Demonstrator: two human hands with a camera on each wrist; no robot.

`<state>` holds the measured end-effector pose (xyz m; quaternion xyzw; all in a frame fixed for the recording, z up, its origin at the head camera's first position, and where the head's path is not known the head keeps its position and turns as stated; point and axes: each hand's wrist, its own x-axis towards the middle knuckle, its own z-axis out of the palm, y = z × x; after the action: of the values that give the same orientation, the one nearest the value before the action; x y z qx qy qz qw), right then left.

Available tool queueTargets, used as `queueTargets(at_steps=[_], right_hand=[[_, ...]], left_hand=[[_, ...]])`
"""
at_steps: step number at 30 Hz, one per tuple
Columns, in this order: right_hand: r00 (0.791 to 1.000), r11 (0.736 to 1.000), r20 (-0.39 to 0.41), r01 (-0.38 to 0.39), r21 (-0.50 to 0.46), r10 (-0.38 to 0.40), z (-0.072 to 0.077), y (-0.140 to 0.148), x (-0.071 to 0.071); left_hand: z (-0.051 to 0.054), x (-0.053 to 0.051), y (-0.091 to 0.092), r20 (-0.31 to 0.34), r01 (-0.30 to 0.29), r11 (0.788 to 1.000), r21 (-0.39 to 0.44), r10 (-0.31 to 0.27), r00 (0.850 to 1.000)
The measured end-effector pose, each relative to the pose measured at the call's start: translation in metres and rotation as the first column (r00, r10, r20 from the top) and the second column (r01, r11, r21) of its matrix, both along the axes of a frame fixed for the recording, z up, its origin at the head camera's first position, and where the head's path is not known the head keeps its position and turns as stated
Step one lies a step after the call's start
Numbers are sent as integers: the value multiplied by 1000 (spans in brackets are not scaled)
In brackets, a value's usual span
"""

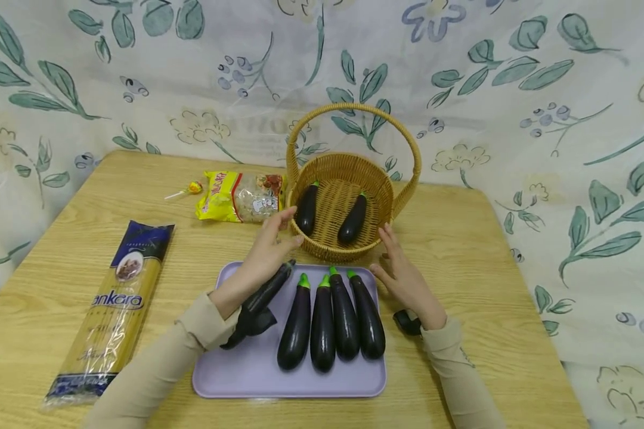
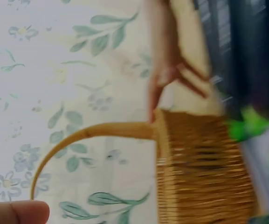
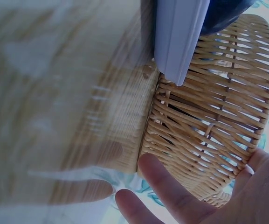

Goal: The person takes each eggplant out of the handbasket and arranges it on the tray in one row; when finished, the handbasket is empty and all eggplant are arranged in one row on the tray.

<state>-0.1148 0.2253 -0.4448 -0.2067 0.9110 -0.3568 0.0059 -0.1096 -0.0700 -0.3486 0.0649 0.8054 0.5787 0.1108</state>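
Note:
A wicker basket with a tall handle stands behind the tray, holding two small eggplants, one at its left and another at its right. My left hand is at the basket's front left, fingertips by the rim; in the left wrist view only its thumb shows. On the opposite side, my right hand has its fingers extended beside the basket wall, with fingertips at the rim. Neither hand grips an eggplant. Whether the left fingers touch the basket, I cannot tell.
On the lilac tray lie several large eggplants, one partly under my left forearm. A spaghetti pack lies at the left. Behind are a yellow plastic packet and a lollipop. A floral cloth hangs behind the table.

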Motion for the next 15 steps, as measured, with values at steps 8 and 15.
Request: queueTargets(at_steps=[8, 15], right_hand=[[1000, 1000, 14, 13, 8, -13, 0, 0, 0], [1000, 1000, 17, 11, 7, -12, 2, -1, 1]], left_hand=[[27, -48, 31, 25, 53, 998, 35, -54, 998], [40, -85, 70, 63, 115, 993, 9, -116, 991]])
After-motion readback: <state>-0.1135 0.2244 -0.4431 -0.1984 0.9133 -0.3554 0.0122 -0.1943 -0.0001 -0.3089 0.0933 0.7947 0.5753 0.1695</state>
